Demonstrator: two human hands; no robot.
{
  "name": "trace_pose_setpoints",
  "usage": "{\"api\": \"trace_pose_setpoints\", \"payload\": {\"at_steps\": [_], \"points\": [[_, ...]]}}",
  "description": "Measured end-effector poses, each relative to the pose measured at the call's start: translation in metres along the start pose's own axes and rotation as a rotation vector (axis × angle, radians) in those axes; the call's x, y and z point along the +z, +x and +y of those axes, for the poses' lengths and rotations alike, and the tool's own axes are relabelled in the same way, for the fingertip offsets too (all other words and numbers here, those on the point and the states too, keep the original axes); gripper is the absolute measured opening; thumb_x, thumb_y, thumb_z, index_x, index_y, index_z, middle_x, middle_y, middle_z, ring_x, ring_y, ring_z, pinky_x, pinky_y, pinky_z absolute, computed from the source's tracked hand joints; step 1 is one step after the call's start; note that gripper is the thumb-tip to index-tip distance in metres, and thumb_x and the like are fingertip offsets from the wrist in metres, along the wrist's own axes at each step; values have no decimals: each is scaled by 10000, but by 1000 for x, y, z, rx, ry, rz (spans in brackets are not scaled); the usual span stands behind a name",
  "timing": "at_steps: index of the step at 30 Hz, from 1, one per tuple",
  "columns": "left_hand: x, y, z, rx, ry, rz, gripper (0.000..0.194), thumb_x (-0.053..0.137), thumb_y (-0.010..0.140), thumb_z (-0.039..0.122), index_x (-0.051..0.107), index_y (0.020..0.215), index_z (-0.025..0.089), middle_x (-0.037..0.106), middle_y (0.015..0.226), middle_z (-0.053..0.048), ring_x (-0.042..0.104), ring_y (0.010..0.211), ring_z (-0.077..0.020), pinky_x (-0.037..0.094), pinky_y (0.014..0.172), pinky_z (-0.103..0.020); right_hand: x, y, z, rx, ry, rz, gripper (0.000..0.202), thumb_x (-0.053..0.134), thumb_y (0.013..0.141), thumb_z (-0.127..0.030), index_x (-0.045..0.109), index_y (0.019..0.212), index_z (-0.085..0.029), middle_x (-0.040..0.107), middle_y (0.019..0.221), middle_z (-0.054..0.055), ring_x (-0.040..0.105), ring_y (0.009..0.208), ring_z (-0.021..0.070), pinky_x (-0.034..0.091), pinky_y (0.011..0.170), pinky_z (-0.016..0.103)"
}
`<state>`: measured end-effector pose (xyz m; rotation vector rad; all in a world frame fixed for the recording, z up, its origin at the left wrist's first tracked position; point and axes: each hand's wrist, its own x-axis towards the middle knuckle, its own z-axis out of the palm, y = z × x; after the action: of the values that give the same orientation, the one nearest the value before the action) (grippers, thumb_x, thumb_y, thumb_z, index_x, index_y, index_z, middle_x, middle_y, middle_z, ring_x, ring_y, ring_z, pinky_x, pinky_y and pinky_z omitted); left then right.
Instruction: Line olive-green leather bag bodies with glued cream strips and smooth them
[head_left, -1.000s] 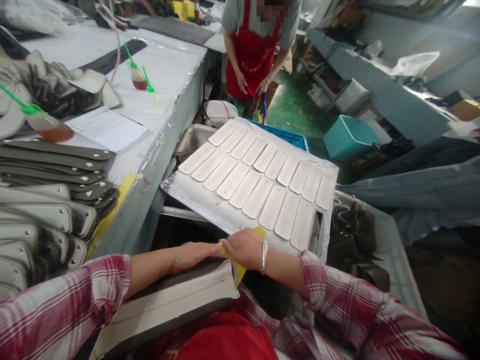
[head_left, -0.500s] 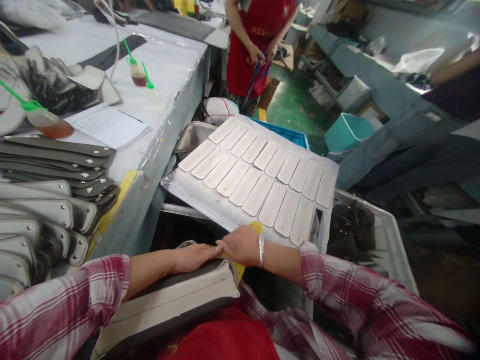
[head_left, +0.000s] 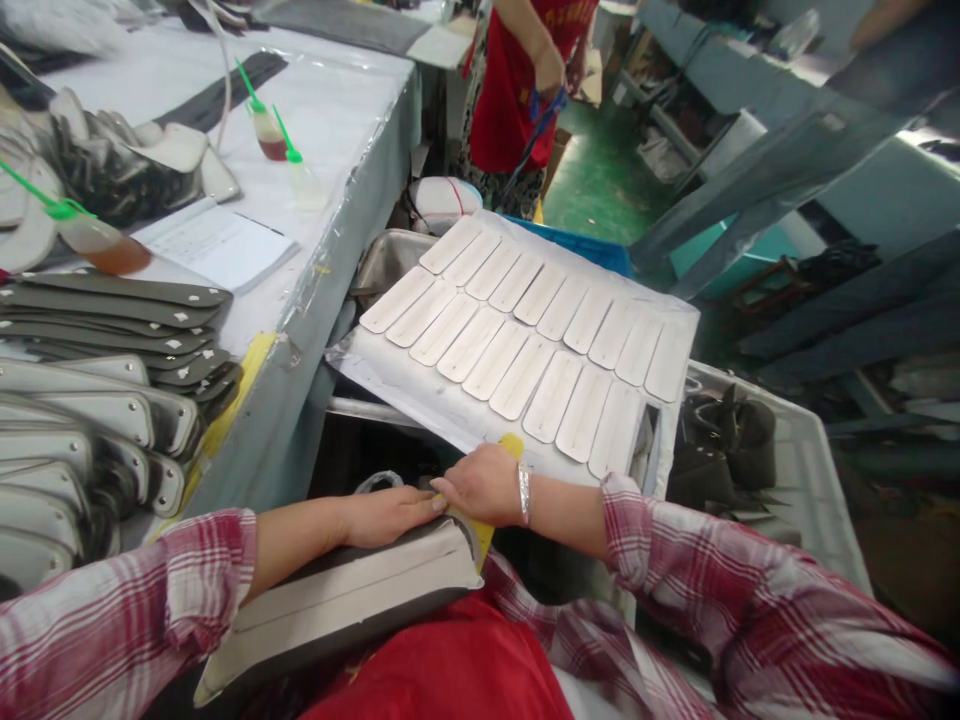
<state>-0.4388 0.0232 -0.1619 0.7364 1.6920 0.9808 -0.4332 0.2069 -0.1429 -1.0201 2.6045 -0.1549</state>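
My left hand [head_left: 386, 515] lies along the upper edge of a long dark piece faced with a white strip [head_left: 352, 590], its fingers stretched out and close together. My right hand [head_left: 484, 485], with a silver bracelet on the wrist, is closed at the right end of this piece, its thumb reaching the left fingertips. A yellow strip [head_left: 484, 535] passes beneath my right hand. What the curled fingers grip is hidden. Beyond my hands, two rows of pale rounded strips [head_left: 514, 375] lie on a white-covered board [head_left: 450, 425].
Stacked dark flaps [head_left: 112, 310] and white-faced pieces with holes [head_left: 97, 400] lie on the left table [head_left: 360, 120], near a notebook [head_left: 217, 245] and green-tipped bottles [head_left: 105, 240]. A white crate [head_left: 810, 480] holds dark pieces at right. A person in a red apron [head_left: 517, 100] stands beyond.
My hands stay at almost the same place on the piece, the left one slightly shifted. The view has turned a little, and the person in the apron appears farther right.
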Motion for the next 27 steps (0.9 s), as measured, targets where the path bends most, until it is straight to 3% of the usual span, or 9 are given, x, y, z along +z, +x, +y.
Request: {"api": "trace_pose_setpoints", "payload": {"at_steps": [14,22,27], "points": [[3,1,12,-39,7,-63,522,191,910,519,558,925,148,572,1010,-39,502,918,-152,367,835,-206,5,-7,4,-19,29,40,530,192,935,-384,638,716,-198,685,748,28,624,695,173,285,508,283],[-1,-5,6,-71,26,-77,562,184,899,550,552,1070,161,572,1083,-42,513,972,-171,355,903,-242,4,2,-3,-26,22,-1,503,211,935,-386,639,753,-192,687,775,38,628,730,185,341,557,273],[-7,-10,4,-77,1,-125,608,213,880,583,497,1194,148,523,1204,-51,458,1115,-187,274,1009,-240,3,11,-10,-31,45,-25,479,235,931,-403,651,800,-205,691,825,44,628,789,187,366,604,280]]}}
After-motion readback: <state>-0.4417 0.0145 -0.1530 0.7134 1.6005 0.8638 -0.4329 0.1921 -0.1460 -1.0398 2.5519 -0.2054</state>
